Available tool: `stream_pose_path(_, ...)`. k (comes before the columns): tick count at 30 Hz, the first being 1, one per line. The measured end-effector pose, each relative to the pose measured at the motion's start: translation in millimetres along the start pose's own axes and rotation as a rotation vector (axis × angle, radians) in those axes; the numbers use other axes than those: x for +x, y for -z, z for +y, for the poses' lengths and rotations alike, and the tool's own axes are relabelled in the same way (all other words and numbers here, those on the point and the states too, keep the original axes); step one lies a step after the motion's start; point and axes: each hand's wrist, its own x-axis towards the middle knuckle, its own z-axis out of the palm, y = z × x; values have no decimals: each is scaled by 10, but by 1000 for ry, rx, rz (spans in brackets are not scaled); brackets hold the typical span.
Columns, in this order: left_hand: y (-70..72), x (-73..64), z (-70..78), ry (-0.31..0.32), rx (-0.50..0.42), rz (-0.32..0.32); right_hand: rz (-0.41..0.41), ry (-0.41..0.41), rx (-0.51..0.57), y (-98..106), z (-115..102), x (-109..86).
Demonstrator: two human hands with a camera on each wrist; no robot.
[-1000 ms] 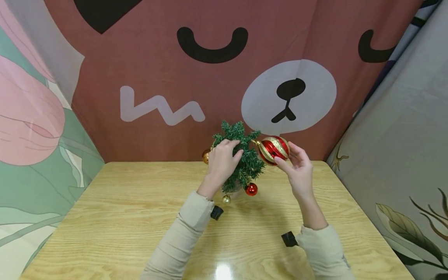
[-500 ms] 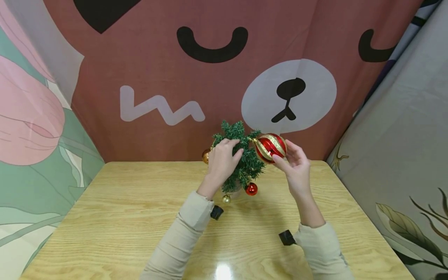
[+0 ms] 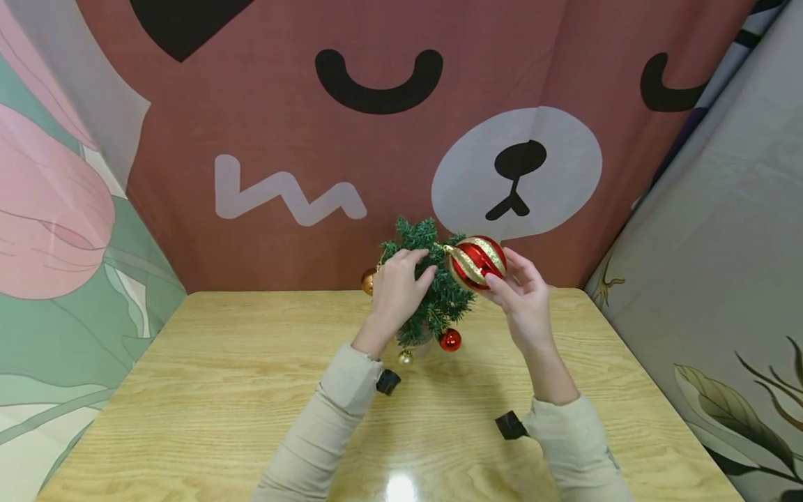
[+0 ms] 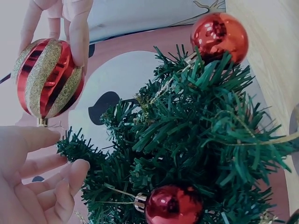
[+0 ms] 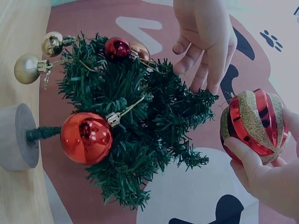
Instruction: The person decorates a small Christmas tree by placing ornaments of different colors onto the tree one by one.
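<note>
My right hand [image 3: 528,296] holds a large Christmas bauble [image 3: 479,261], striped red and glittery gold, between thumb and fingers. Its gold cap points left, towards the small artificial Christmas tree [image 3: 448,296]. In the left wrist view the bauble [image 4: 49,79] hangs cap down just above a branch tip, close to my left fingers. My left hand [image 3: 398,289] is at the tree's upper left, fingers loosely bent and fingertips at the top branches. In the right wrist view this left hand [image 5: 208,42] appears with nothing gripped between its fingers; whether it touches the needles is hard to tell.
Smaller baubles hang on the tree: a shiny red one [image 3: 450,340], a pale gold one [image 3: 406,358] and an orange-gold one [image 3: 368,281] among them. The tree's grey base [image 5: 18,137] stands on the wooden table [image 3: 251,390]. A printed curtain [image 3: 282,125] rises behind.
My right hand has brought the striped bauble left and slightly up, closer to the treetop and my left fingers. The left hand has stayed in place.
</note>
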Motion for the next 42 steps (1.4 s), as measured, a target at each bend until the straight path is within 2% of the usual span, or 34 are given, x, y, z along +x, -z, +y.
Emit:
stream_pose_path(11,-13,4,13,11,-114,82,-68,-34,51,-18,34,7)
stream_pose_path(21,-11,23,24,7,-238,65,-101,-57,103,-22,60,14)
stream_pose_path(28,21,37,36,-8,-278,33,-122,-56,126,-7,79,20)
stream_pose_path(33,39,47,40,-21,-287,14,-120,-68,186,14,77,21)
stream_pose_path(42,35,48,48,-31,-316,68,-97,-92,214,70,68,10)
